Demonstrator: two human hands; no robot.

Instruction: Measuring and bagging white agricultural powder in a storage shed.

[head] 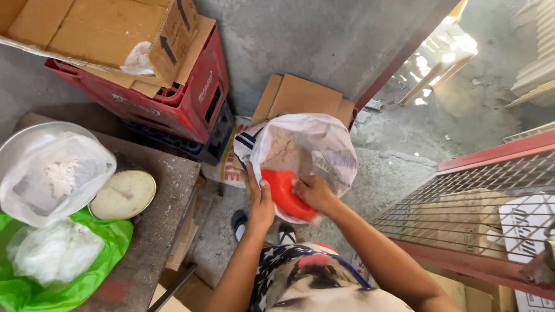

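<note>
Scooping is under way at an open white sack [306, 144] on the floor, powder visible inside. Left to right: a green bag [58, 271], a clear bag [55, 173] in a metal bowl and a round tin [123, 195] sit on the table [156, 231], near the left elbow. Left hand [260, 202] clenches the sack's near rim, holding the mouth open. Right hand [312, 192] grasps a red scoop [283, 193], which is inside the sack mouth. Judgement: keep the rim taut and the scoop level to avoid spilling. Red crates [185, 104] and cardboard [300, 95] crowd behind; a mesh cage [474, 214] hems in the right arm.
</note>
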